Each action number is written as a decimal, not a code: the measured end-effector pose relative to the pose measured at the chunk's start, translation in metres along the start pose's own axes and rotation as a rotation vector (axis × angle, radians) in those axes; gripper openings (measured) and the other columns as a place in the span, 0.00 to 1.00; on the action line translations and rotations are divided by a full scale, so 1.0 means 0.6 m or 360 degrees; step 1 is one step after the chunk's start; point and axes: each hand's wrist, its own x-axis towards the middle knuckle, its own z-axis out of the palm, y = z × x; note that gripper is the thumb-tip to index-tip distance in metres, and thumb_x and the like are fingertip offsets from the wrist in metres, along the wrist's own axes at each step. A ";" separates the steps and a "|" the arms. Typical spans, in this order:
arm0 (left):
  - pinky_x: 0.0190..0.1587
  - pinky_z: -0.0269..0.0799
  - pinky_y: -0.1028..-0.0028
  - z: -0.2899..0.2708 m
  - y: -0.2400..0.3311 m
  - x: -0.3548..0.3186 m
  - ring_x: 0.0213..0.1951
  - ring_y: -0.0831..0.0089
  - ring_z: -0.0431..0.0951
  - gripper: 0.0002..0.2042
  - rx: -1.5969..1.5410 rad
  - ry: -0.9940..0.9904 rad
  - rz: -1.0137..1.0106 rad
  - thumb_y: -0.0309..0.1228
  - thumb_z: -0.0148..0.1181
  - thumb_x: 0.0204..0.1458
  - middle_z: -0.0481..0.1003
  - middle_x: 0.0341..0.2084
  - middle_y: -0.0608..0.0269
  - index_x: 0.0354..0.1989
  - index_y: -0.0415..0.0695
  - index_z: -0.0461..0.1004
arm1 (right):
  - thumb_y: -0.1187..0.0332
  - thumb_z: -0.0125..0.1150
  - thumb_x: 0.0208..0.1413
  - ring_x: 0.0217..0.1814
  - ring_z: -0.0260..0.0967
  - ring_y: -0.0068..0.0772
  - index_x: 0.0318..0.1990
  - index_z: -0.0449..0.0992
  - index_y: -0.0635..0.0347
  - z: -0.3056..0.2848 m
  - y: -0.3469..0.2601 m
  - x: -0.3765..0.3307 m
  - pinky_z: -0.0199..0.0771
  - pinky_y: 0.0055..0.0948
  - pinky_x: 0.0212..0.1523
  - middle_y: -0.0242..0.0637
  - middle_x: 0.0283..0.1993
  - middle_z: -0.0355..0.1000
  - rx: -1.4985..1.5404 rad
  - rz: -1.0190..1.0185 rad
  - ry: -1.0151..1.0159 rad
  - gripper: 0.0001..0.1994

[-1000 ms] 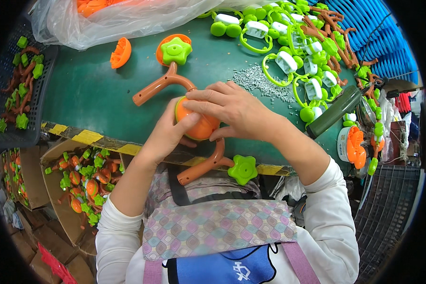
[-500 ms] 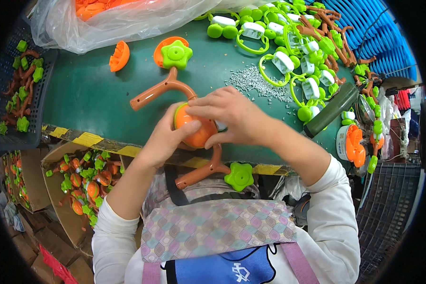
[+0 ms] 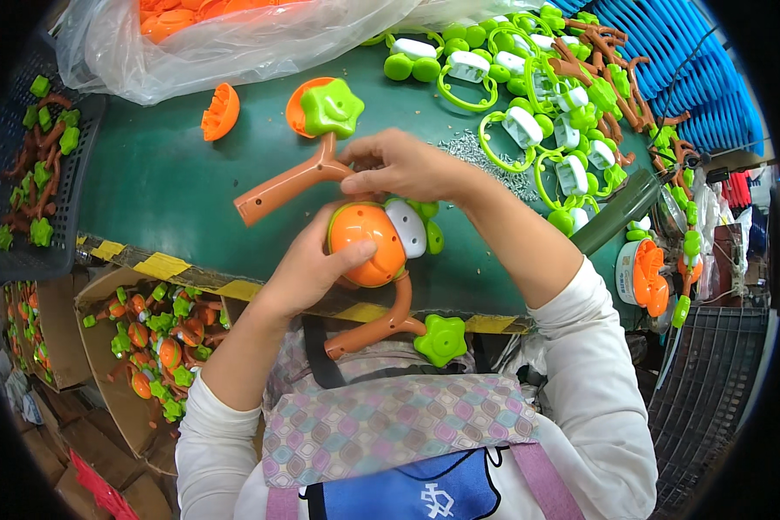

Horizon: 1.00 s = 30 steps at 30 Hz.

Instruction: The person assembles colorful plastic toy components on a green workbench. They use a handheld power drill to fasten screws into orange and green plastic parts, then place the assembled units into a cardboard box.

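Note:
My left hand (image 3: pixel 316 260) grips a round orange toy body (image 3: pixel 366 238) with a green seam and a white, green-wheeled part on its right side. A brown branch-shaped arm (image 3: pixel 381 325) with a green star-shaped end (image 3: pixel 442 340) joins the body's lower side and reaches over the table edge. Above the body, my right hand (image 3: pixel 394 165) pinches the end of a second brown branch arm (image 3: pixel 290 178). Its green star (image 3: pixel 332 108) lies over an orange half shell (image 3: pixel 298 111). Where this arm meets the body is hidden by my fingers.
Another orange shell (image 3: pixel 221 113) lies at the far left. Small screws (image 3: pixel 503 173) are heaped beside several green-and-white ring parts (image 3: pixel 522 127). A dark green cylindrical tool (image 3: pixel 615 212) lies at right. Crates and a cardboard box (image 3: pixel 117 347) of similar toys stand at left.
My right hand has moved off the orange body up to the upper branch arm, which has tilted slightly. The white part with green wheels now shows on the body's right.

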 end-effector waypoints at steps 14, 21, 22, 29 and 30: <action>0.53 0.74 0.71 0.023 0.008 0.005 0.51 0.73 0.74 0.31 -0.0272 0.0104 -0.0103 0.40 0.71 0.54 0.72 0.50 0.59 0.61 0.39 0.65 | 0.63 0.79 0.32 0.66 0.65 0.47 0.65 0.68 0.57 0.051 -0.032 -0.133 0.68 0.45 0.63 0.40 0.65 0.68 -0.1378 -0.0678 0.0165 0.45; 0.57 0.73 0.70 0.037 0.003 -0.014 0.53 0.72 0.74 0.30 -0.0500 0.0232 0.0041 0.39 0.69 0.57 0.71 0.52 0.59 0.63 0.40 0.63 | 0.63 0.78 0.33 0.66 0.67 0.45 0.66 0.68 0.57 0.077 -0.031 -0.139 0.68 0.46 0.62 0.40 0.67 0.67 -0.1488 -0.0693 0.0307 0.45; 0.57 0.72 0.70 0.036 -0.002 -0.013 0.53 0.72 0.74 0.30 -0.0457 0.0241 0.0071 0.39 0.68 0.57 0.71 0.52 0.59 0.63 0.40 0.64 | 0.63 0.78 0.33 0.66 0.67 0.45 0.67 0.67 0.57 0.078 -0.035 -0.139 0.68 0.45 0.63 0.40 0.67 0.67 -0.1473 -0.0638 0.0299 0.46; 0.56 0.72 0.70 0.027 -0.013 -0.006 0.51 0.72 0.74 0.28 -0.0331 0.0171 0.0100 0.39 0.67 0.58 0.72 0.49 0.59 0.62 0.39 0.64 | 0.69 0.73 0.50 0.55 0.75 0.43 0.57 0.78 0.59 0.023 -0.070 -0.110 0.74 0.38 0.54 0.43 0.53 0.78 -0.0865 -0.0272 0.0135 0.24; 0.55 0.72 0.70 0.025 -0.012 -0.005 0.50 0.72 0.74 0.28 -0.0378 0.0160 0.0086 0.39 0.67 0.57 0.72 0.49 0.59 0.62 0.39 0.65 | 0.69 0.70 0.53 0.49 0.77 0.40 0.56 0.78 0.60 0.014 -0.069 -0.096 0.75 0.36 0.50 0.43 0.48 0.79 -0.0876 -0.0200 0.0275 0.21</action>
